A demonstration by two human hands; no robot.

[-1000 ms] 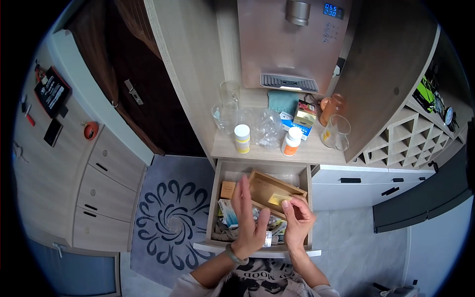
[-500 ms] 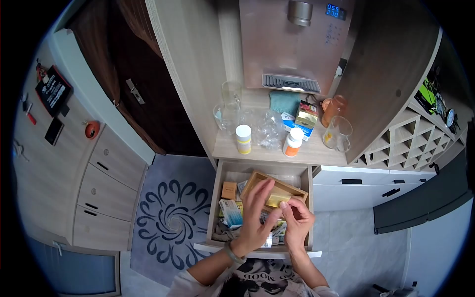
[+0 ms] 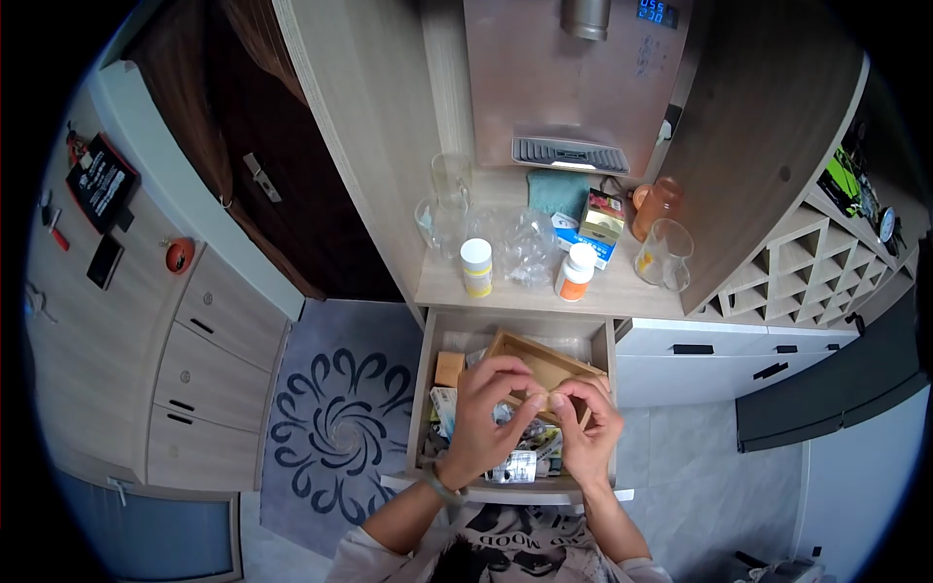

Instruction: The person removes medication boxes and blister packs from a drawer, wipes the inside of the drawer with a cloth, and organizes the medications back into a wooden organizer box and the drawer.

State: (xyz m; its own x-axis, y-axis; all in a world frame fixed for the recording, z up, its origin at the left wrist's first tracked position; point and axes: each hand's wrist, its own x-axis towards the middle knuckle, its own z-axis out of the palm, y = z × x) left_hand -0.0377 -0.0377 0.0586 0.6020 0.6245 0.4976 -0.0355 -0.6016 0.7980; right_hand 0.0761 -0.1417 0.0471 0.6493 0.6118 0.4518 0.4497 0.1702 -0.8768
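Observation:
My left hand [image 3: 486, 413] and my right hand [image 3: 588, 423] meet above an open drawer [image 3: 530, 496]. Thumb and fingers of each are pinched on a thin yellowish piece [image 3: 546, 395], held between them; most of it is hidden by the fingertips. Just beyond lies a shallow wooden tray [image 3: 535, 361], set at a slant in the drawer. Beneath my hands are several packets, with a silver printed packet [image 3: 515, 467] near the drawer's front. A small orange-brown box [image 3: 449, 369] sits at the drawer's left side.
On the counter stand a yellow-labelled bottle [image 3: 477, 269], an orange-labelled white bottle [image 3: 576, 273], crumpled clear plastic [image 3: 528, 253], small boxes [image 3: 603, 219] and a glass pitcher [image 3: 665, 257]. A water dispenser [image 3: 573, 92] hangs above. A patterned mat [image 3: 340, 432] covers the floor at left.
My left hand has gone from spread fingers to a pinch and joined my right at the yellowish piece. That piece showed flat and see-through before. The camera view has shifted slightly.

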